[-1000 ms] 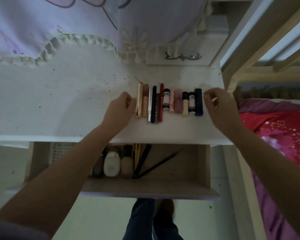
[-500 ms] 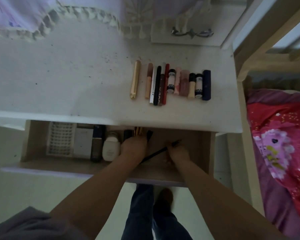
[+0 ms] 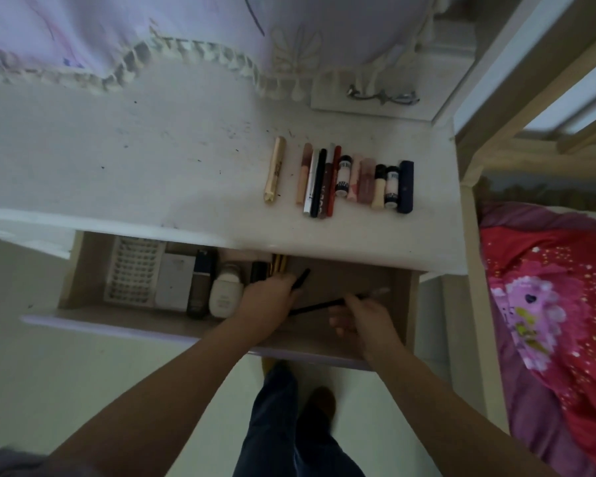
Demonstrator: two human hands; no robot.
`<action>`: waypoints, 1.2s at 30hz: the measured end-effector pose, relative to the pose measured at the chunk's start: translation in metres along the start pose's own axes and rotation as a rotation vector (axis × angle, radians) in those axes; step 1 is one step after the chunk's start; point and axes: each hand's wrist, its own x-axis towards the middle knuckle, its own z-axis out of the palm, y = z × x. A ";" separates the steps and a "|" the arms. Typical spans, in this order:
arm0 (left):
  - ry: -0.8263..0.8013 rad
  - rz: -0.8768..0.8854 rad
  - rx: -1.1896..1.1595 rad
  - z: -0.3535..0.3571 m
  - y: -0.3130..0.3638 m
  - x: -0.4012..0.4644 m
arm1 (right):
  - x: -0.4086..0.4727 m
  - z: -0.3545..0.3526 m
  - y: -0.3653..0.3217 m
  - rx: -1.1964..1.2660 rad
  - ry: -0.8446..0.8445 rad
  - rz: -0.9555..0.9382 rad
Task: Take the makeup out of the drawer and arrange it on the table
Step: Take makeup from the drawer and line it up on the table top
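Observation:
The drawer (image 3: 401, 304) under the white table (image 3: 152, 166) stands pulled out. Inside it my left hand (image 3: 267, 304) curls round a black stick-shaped item (image 3: 301, 277) beside some gold sticks (image 3: 278, 264). My right hand (image 3: 360, 316) pinches a thin black brush (image 3: 319, 307) with a pale tip. On the table lies a row of several makeup tubes and sticks (image 3: 355, 180), with a gold tube (image 3: 275, 169) a little to their left. A white bottle (image 3: 225, 295), a dark bottle (image 3: 202, 282), a white box (image 3: 175, 282) and a white grid tray (image 3: 133, 277) sit in the drawer's left part.
A lilac cloth with a frilled edge (image 3: 186, 53) hangs over the table's back. A small cabinet with a metal handle (image 3: 382, 94) stands at the back right. A bed with a red and pink blanket (image 3: 558, 304) lies right of the table. My legs (image 3: 289, 425) are below the drawer.
Both hands dropped from the row on the table into the drawer. The gold tube now lies apart from the row. The right hand has taken hold of the thin black brush.

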 end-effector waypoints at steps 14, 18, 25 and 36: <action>0.389 -0.078 -0.433 -0.183 -0.059 0.069 | -0.003 0.135 -0.188 -0.842 -0.066 -0.808; 0.310 -0.082 -0.448 -0.186 -0.079 0.107 | 0.035 0.177 -0.205 -0.983 0.031 -0.791; 0.075 -0.015 -0.419 -0.161 -0.069 0.133 | 0.057 0.181 -0.199 -1.463 0.296 -0.819; 0.058 0.302 -0.484 -0.119 -0.068 0.008 | -0.038 0.097 -0.076 -1.424 -0.136 -0.906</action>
